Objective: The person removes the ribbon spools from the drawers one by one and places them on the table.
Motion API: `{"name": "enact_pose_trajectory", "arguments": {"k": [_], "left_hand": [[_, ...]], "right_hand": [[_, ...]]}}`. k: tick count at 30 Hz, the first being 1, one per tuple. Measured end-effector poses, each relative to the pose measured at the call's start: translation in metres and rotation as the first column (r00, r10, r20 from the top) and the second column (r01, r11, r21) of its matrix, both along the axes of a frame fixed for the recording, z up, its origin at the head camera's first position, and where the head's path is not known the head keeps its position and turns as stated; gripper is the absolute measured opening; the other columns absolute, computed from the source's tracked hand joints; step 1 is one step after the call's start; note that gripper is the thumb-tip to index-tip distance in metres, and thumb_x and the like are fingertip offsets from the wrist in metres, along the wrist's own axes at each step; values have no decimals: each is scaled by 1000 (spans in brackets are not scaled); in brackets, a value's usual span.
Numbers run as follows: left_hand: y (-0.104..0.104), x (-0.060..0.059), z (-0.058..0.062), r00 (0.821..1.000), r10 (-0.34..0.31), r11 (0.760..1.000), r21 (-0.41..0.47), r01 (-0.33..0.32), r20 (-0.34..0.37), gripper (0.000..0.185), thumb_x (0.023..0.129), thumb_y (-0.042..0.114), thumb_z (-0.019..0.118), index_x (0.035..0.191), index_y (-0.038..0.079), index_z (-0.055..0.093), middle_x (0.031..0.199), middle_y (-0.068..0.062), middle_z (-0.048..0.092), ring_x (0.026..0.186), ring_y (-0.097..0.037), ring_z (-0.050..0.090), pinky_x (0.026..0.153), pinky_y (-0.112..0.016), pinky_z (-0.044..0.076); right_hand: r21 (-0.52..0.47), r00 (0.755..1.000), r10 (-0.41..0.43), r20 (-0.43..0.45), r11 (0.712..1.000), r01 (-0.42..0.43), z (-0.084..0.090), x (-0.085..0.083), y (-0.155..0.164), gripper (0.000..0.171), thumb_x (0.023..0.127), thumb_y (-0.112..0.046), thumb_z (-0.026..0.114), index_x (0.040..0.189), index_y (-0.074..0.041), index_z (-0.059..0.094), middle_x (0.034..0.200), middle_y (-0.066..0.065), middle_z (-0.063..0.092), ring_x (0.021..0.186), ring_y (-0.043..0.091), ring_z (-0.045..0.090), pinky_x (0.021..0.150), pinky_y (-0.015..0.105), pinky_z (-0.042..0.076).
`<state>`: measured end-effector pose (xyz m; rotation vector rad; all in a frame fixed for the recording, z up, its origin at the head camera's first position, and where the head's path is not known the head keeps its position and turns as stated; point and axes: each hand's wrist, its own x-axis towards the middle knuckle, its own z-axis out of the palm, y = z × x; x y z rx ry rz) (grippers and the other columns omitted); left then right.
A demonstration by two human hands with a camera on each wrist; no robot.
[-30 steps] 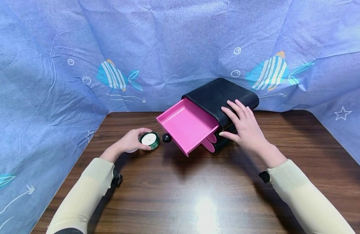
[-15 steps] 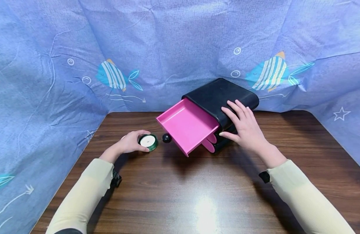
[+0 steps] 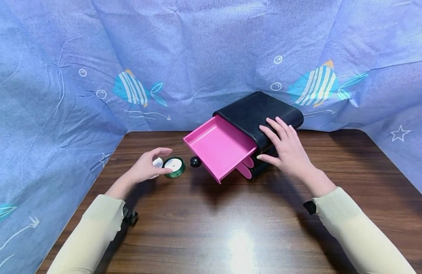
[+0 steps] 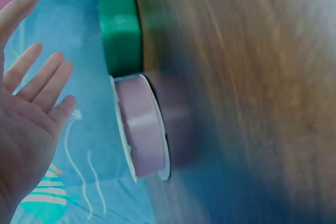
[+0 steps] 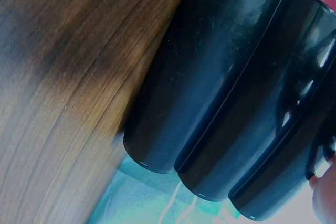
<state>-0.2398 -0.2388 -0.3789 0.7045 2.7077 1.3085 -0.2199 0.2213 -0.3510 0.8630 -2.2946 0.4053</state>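
My left hand (image 3: 142, 167) hovers by two ribbon spools at the left of the table, thumb and fingers spread apart with nothing between them. The green ribbon spool (image 3: 176, 172) lies flat with its white core facing up. Close to its left is a pale pink ribbon spool (image 4: 140, 124), partly hidden by the hand in the head view. My right hand (image 3: 288, 148) rests on the black casing of a stacked drawer unit (image 3: 255, 114), fingers spread over its top. The unit's pink top drawer (image 3: 221, 146) is pulled far out, nothing inside it.
A round black knob (image 3: 195, 161) sticks out from the drawer's front, just right of the green spool. Lower pink drawers (image 3: 244, 171) show beneath. A blue fish-print cloth (image 3: 197, 57) hangs behind the brown wooden table (image 3: 183, 228).
My left hand has let go of the green ribbon spool, which shifted slightly left, and has drawn back left with fingers spread. The right hand and the drawer unit stay still.
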Motion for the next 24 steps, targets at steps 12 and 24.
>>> {"name": "enact_pose_trajectory", "arguments": {"k": [12,24], "left_hand": [[24,33,14,991,41,983,183,-17,-127,49,77,4,82,122,4,61,117,-9,67,108,-20,61,93,-26,44],[66,43,12,994,-78,938,331,101,-83,40,82,-11,71,118,-8,54,109,-21,66,94,-28,67,82,-35,54]], "right_hand": [[-1,1000,0,4,1000,0,1,2,-1,83,89,-75,39,145,-13,40,152,14,32,141,38,21,106,63,20],[3,1000,0,5,1000,0,0,1,1,84,88,-75,38,145,-14,40,152,14,31,141,38,20,106,63,20]]}}
